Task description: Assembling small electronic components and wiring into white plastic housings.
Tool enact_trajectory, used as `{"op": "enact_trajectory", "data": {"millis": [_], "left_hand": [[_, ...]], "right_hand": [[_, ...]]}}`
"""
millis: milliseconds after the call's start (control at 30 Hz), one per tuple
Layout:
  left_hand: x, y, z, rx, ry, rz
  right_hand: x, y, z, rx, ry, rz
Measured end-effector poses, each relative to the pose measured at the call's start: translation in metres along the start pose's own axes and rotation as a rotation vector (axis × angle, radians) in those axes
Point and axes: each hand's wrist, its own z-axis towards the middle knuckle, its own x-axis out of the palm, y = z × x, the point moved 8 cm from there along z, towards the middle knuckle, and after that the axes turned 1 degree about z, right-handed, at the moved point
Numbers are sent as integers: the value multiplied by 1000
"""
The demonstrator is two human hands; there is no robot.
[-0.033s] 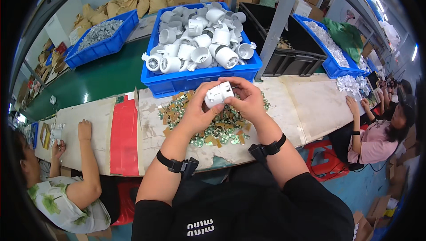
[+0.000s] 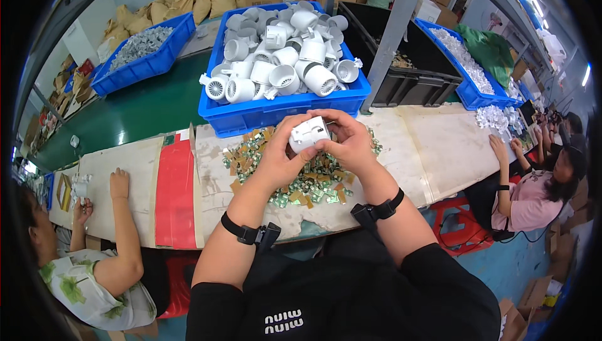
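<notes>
Between both hands I hold a white plastic housing (image 2: 307, 134), short and cylindrical, with raised clips and a small dark opening on its side. My left hand (image 2: 282, 150) wraps its near left side, thumb along the lower edge. My right hand (image 2: 352, 141) closes round its right side, thumb and fingers pressing on it. The fingers hide part of the housing. Under my hands lies a heap of small green circuit boards (image 2: 313, 185) mixed with brown pieces. Just beyond stands a blue bin (image 2: 276, 117) piled with similar white plastic housings (image 2: 285, 77).
A black crate (image 2: 420, 87) stands behind a grey metal post (image 2: 394, 33). Blue trays of small parts sit far left (image 2: 141, 58) and far right (image 2: 464, 71). Co-workers sit at the bench on my left (image 2: 94, 266) and right (image 2: 527, 197). A red strip (image 2: 175, 197) crosses the bench.
The white housing has turned slightly in my fingers, and its dark side opening shows differently. My hands stay in nearly the same place.
</notes>
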Motion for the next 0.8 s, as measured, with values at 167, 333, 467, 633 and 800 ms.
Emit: {"op": "enact_trajectory", "data": {"millis": [167,333,467,633,800], "left_hand": [[-1,-5,-2,-20,-12,-76],[0,-21,-2,95,24,144],[2,-29,-5,155,-22,271],[4,-37,-7,223,5,334],[4,-32,-5,145,-18,325]], "right_hand": [[-1,2,-1,-98,79,-86],[-3,6,0,-100,128,-176],[-6,5,-1,-26,129,-239],[-5,12,-3,-115,81,-234],[-6,2,0,-48,123,-229]]}}
